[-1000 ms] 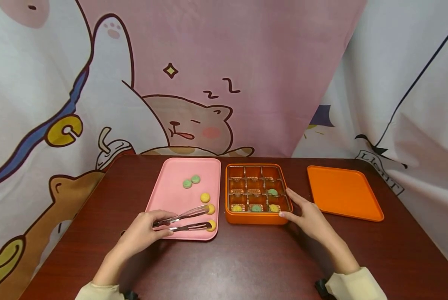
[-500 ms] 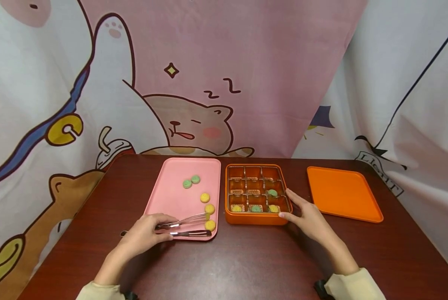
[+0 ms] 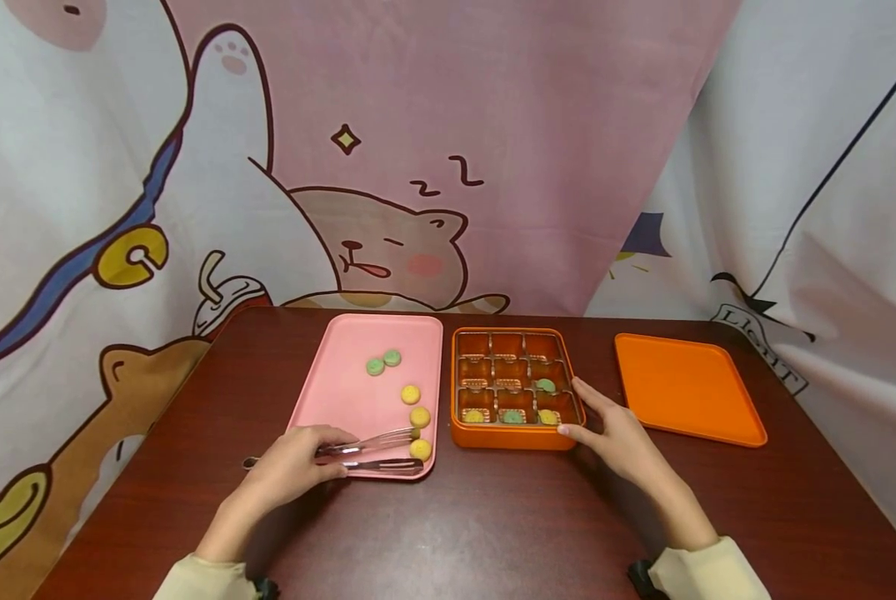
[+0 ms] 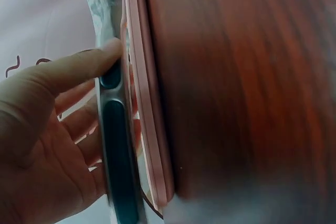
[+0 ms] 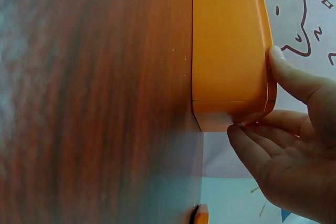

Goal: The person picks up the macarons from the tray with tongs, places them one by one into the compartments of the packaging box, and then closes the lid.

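Note:
In the head view my left hand (image 3: 290, 471) holds metal tongs (image 3: 380, 465) with dark grips over the near end of the pink tray (image 3: 342, 400). The tongs' arms are spread, one on each side of the nearest yellow macaron (image 3: 420, 450). In the left wrist view thumb and fingers press the tongs' handle (image 4: 119, 150) from both sides. Two more yellow macarons (image 3: 419, 417) and two green macarons (image 3: 375, 367) lie farther up the tray. My right hand (image 3: 616, 433) grips the near right corner of the orange box (image 3: 515, 437), thumb at its front rim, fingers along its side.
A clear divider (image 3: 490, 358) splits the box into compartments; the front row and one at middle right hold yellow or green macarons. An orange lid-like tray (image 3: 688, 387) lies at the right of the brown table (image 3: 448, 533). A patterned cloth (image 3: 530, 167) hangs behind.
My left hand has shifted the tongs slightly toward me, from around the middle and nearest yellow macarons to either side of the nearest one. My right hand stays on the box.

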`<state>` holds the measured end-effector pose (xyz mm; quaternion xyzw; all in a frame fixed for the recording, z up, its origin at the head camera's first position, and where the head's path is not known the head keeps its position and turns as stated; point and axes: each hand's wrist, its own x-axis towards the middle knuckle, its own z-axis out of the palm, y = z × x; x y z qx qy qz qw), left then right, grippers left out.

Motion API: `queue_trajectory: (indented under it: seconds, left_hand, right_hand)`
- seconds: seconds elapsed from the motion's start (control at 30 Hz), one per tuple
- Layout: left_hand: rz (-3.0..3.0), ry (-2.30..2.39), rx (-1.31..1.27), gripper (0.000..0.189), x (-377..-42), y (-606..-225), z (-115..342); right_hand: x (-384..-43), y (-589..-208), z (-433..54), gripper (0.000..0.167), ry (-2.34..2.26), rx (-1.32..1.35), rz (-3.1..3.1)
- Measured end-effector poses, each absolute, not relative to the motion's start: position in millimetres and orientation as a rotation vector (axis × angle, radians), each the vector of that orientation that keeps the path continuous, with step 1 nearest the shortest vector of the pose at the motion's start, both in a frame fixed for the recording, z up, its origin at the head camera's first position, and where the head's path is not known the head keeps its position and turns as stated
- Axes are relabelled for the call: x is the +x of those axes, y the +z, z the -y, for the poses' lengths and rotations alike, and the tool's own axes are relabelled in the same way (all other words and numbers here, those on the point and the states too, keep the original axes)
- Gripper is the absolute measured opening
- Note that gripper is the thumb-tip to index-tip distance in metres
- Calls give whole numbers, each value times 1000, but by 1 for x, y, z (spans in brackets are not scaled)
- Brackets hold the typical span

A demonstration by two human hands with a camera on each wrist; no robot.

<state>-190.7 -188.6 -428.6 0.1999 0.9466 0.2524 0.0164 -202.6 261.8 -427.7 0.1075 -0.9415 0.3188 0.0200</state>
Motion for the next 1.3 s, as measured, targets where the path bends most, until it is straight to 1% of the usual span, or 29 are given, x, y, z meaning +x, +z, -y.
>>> queue_trajectory:
  seconds: [0.2, 0.43, 0.9, 1.3]
  left_hand:
    - [-2948, 785, 706, 25, -192, -430, 186]
    - [-2926, 786, 685, 20, -192, -429, 184]
    - [-2929, 739, 649, 20, -191, -427, 179]
    - [-2930, 774, 692, 21, -189, -426, 182]
  right_hand:
    - [-203, -429, -261, 81, 987, 339, 2918]
    - [-203, -430, -261, 81, 992, 338, 2916]
    - [-203, -429, -263, 81, 992, 325, 2928]
    - [-203, -428, -263, 82, 979, 319, 2941]
